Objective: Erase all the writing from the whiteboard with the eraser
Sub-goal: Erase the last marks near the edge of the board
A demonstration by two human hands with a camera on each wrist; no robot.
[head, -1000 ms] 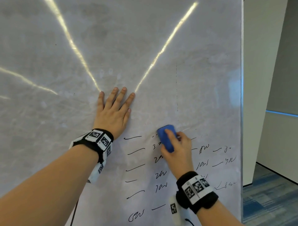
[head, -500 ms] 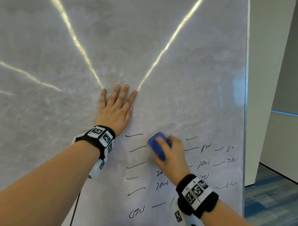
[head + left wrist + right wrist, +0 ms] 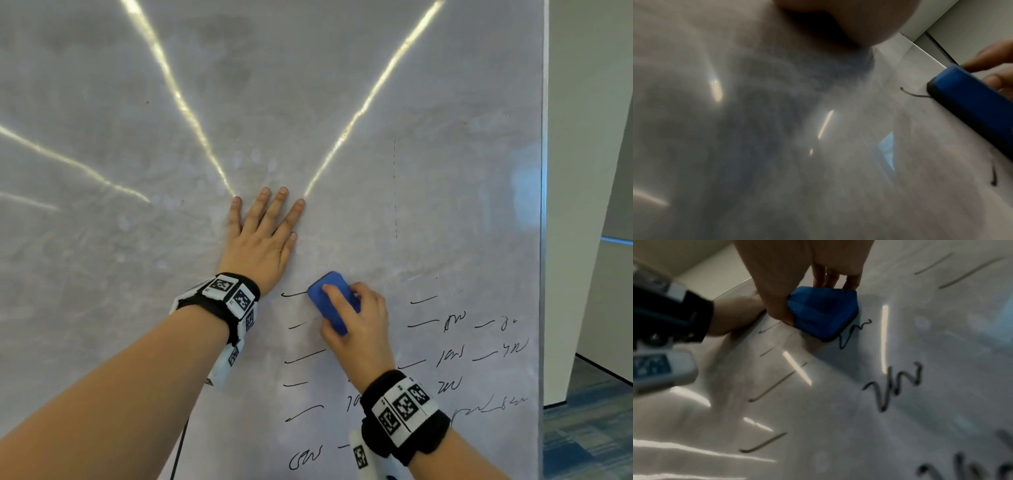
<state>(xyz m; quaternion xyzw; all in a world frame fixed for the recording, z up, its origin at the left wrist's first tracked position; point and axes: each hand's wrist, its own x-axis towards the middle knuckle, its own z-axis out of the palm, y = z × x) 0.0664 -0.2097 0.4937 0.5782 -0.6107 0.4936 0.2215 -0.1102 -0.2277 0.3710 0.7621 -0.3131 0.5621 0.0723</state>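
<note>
A large whiteboard [image 3: 342,102] fills the head view, smeared grey in its upper part. Black handwriting [image 3: 452,353] in dashes and squiggles covers its lower right. My right hand [image 3: 359,329] grips a blue eraser [image 3: 330,301] and presses it flat on the board over the top rows of writing; the eraser [image 3: 822,311] sits just above a squiggle in the right wrist view, and its long edge [image 3: 972,104] touches a stroke in the left wrist view. My left hand [image 3: 263,236] lies flat on the board, fingers straight, up and left of the eraser.
The board's metal right edge [image 3: 543,240] runs top to bottom. Beyond it stand a pale wall [image 3: 582,205] and blue-grey carpet [image 3: 589,438]. Bright light streaks [image 3: 178,99] reflect off the upper board.
My right hand has slid the eraser leftwards across the top rows, wiping out the squiggles there. The left hand has stayed flat in place.
</note>
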